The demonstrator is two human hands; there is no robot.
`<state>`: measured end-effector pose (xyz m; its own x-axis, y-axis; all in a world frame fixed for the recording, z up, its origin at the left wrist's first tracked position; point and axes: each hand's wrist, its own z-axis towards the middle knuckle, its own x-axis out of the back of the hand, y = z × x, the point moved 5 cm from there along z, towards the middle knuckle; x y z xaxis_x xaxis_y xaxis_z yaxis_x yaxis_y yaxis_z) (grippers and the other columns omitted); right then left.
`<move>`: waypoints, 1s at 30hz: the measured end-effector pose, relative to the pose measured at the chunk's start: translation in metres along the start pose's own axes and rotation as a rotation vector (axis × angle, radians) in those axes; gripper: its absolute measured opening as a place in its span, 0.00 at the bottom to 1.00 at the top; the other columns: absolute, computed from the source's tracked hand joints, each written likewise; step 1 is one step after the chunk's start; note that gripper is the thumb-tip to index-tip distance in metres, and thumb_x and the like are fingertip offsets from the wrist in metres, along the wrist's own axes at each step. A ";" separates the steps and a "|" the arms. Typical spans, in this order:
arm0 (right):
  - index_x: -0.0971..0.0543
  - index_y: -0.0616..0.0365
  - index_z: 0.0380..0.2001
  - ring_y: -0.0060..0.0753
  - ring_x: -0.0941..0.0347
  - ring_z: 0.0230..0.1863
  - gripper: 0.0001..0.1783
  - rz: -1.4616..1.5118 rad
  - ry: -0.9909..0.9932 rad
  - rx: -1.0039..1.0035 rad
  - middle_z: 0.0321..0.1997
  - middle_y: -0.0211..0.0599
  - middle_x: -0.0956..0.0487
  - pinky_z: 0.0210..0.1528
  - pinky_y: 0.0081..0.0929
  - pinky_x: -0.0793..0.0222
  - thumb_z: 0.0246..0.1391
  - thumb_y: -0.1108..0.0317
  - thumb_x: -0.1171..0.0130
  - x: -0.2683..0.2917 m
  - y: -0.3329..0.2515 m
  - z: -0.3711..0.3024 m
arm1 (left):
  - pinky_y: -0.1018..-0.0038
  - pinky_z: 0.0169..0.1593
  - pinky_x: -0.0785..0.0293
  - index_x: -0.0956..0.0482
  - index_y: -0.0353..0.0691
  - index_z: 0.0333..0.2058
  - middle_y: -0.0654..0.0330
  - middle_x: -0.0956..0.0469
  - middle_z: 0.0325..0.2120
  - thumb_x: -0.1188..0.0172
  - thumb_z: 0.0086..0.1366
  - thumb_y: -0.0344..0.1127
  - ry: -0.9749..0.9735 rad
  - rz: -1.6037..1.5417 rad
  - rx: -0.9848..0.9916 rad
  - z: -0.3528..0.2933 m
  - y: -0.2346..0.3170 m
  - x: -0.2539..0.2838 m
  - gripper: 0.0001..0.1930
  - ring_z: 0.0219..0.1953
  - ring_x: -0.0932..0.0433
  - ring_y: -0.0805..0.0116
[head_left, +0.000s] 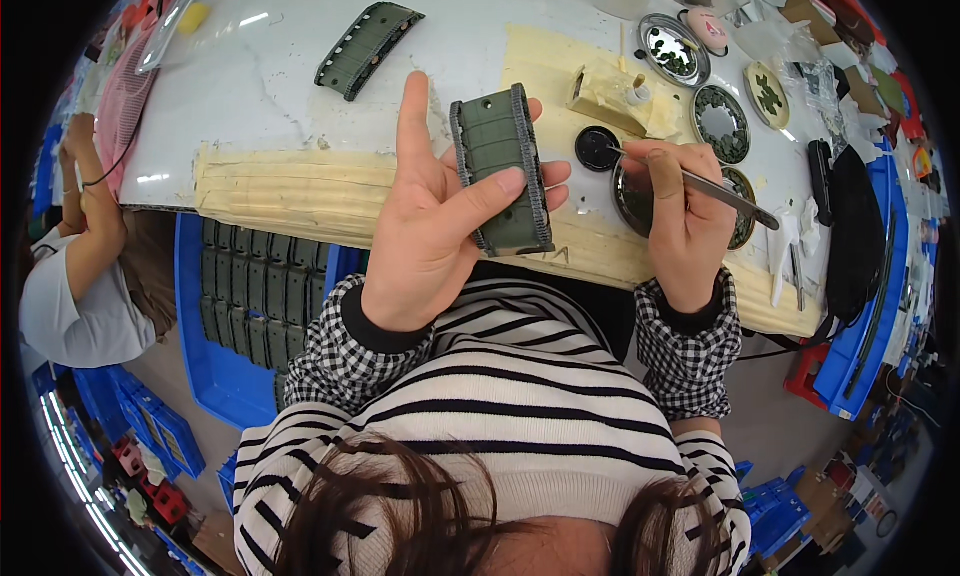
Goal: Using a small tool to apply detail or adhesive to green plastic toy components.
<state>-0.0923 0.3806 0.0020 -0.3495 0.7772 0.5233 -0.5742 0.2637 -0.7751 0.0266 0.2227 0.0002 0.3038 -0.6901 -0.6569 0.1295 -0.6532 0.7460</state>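
My left hand holds a dark green, ribbed plastic part upright above the table edge, thumb across its face and index finger stretched away. Toothed dark strips run along the part's two long sides. My right hand grips metal tweezers, whose tip is at the rim of a small round black dish. Whether the tip carries anything is too small to tell. Farther off on the table lies a similar green part, with small round spots along one side.
Right of the tape-covered block stand several round dishes, including a metal dish with dark green bits. A blue bin below the table's left edge holds rows of green parts. Another person's arm is at far left.
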 end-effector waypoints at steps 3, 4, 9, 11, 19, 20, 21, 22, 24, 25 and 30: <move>0.19 0.63 0.36 0.26 0.28 0.33 0.10 -0.042 0.002 0.027 0.29 0.35 0.24 0.37 0.21 0.33 0.62 0.70 0.49 -0.004 -0.003 0.002 | 0.60 0.57 0.27 0.54 0.40 0.66 0.46 0.35 0.58 0.49 0.64 0.23 0.055 -0.087 0.101 0.002 -0.004 0.008 0.34 0.53 0.26 0.59; 0.19 0.62 0.35 0.28 0.30 0.32 0.09 -0.040 0.016 0.033 0.27 0.34 0.23 0.36 0.23 0.35 0.60 0.70 0.46 -0.005 -0.005 0.004 | 0.60 0.58 0.27 0.49 0.37 0.65 0.47 0.34 0.57 0.48 0.64 0.24 0.070 -0.106 0.142 0.003 -0.006 0.011 0.32 0.52 0.26 0.60; 0.18 0.60 0.33 0.30 0.33 0.32 0.07 -0.040 0.028 0.027 0.24 0.32 0.22 0.34 0.25 0.37 0.58 0.70 0.43 -0.006 -0.006 0.004 | 0.59 0.59 0.29 0.40 0.33 0.60 0.52 0.27 0.49 0.47 0.63 0.24 0.060 -0.220 0.193 0.003 -0.013 0.015 0.26 0.51 0.25 0.62; 0.18 0.60 0.33 0.30 0.33 0.32 0.07 -0.052 0.022 0.025 0.24 0.32 0.23 0.34 0.25 0.37 0.58 0.70 0.43 -0.007 -0.006 0.004 | 0.59 0.58 0.28 0.40 0.35 0.60 0.52 0.26 0.48 0.48 0.63 0.25 0.072 -0.232 0.203 0.003 -0.013 0.015 0.25 0.51 0.25 0.62; 0.18 0.61 0.33 0.31 0.33 0.32 0.09 -0.016 0.054 0.132 0.26 0.33 0.21 0.37 0.26 0.36 0.58 0.73 0.48 0.006 -0.021 0.004 | 0.62 0.48 0.20 0.37 0.43 0.57 0.49 0.26 0.48 0.50 0.66 0.30 0.149 -0.198 0.198 -0.002 -0.010 0.019 0.21 0.48 0.23 0.62; 0.18 0.61 0.33 0.32 0.33 0.32 0.09 -0.006 0.066 0.177 0.26 0.33 0.20 0.38 0.27 0.36 0.58 0.74 0.49 0.011 -0.029 0.002 | 0.63 0.47 0.20 0.37 0.43 0.56 0.49 0.25 0.47 0.50 0.66 0.30 0.158 -0.237 0.212 -0.003 -0.010 0.019 0.20 0.48 0.22 0.62; 0.18 0.61 0.33 0.33 0.32 0.32 0.11 0.027 0.093 0.223 0.27 0.34 0.20 0.39 0.28 0.36 0.58 0.75 0.52 0.014 -0.037 -0.003 | 0.63 0.47 0.20 0.36 0.43 0.56 0.49 0.25 0.47 0.49 0.66 0.30 0.163 -0.275 0.229 -0.002 -0.009 0.018 0.19 0.47 0.22 0.62; 0.18 0.61 0.33 0.34 0.32 0.32 0.11 0.042 0.064 0.262 0.27 0.34 0.20 0.40 0.29 0.35 0.59 0.70 0.51 0.018 -0.046 -0.005 | 0.64 0.47 0.20 0.36 0.42 0.55 0.48 0.25 0.47 0.49 0.66 0.30 0.169 -0.313 0.246 -0.002 -0.008 0.017 0.18 0.46 0.22 0.62; 0.19 0.61 0.34 0.36 0.28 0.35 0.12 0.113 0.019 0.313 0.29 0.35 0.20 0.42 0.30 0.33 0.60 0.67 0.50 0.016 -0.054 -0.009 | 0.65 0.47 0.20 0.35 0.42 0.54 0.49 0.24 0.46 0.49 0.66 0.31 0.171 -0.369 0.248 0.000 -0.010 0.015 0.17 0.46 0.21 0.62; 0.19 0.62 0.35 0.38 0.27 0.36 0.13 0.161 -0.002 0.323 0.30 0.36 0.19 0.42 0.31 0.32 0.61 0.65 0.50 0.014 -0.056 -0.011 | 0.66 0.47 0.20 0.35 0.41 0.53 0.49 0.24 0.46 0.48 0.66 0.32 0.170 -0.397 0.250 0.002 -0.011 0.014 0.17 0.45 0.21 0.62; 0.20 0.64 0.36 0.42 0.22 0.41 0.12 0.367 -0.033 0.191 0.38 0.45 0.18 0.45 0.31 0.28 0.61 0.66 0.48 0.000 -0.056 -0.015 | 0.67 0.47 0.20 0.34 0.39 0.51 0.48 0.24 0.45 0.47 0.66 0.32 0.195 -0.383 0.272 0.004 -0.017 0.013 0.16 0.45 0.21 0.61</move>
<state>-0.0491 0.3742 0.0401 -0.5783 0.7804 0.2378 -0.5332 -0.1409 -0.8341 0.0252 0.2232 -0.0214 0.4568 -0.3310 -0.8257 0.0237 -0.9233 0.3833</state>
